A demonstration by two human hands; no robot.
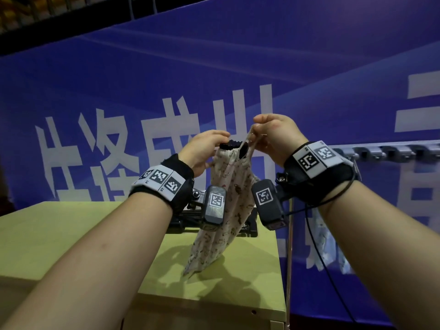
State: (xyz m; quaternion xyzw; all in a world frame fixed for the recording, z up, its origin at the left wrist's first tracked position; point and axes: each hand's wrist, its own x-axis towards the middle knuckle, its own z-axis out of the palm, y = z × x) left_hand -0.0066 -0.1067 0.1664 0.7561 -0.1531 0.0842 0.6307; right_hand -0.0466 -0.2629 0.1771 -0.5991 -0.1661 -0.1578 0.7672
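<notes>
From the head camera, both hands are raised in front of the blue banner (166,75). The left hand (202,151) grips the gathered top of a patterned cloth bag (228,206). The right hand (276,136) pinches its upper edge. The bag hangs between the wrists, its lower end over the yellow-green table (71,222).

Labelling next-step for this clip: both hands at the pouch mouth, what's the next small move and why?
Probably the left hand pushes the black item down into the patterned pouch: it sits partly out of the mouth, while the right hand pinches the rim up.
</notes>
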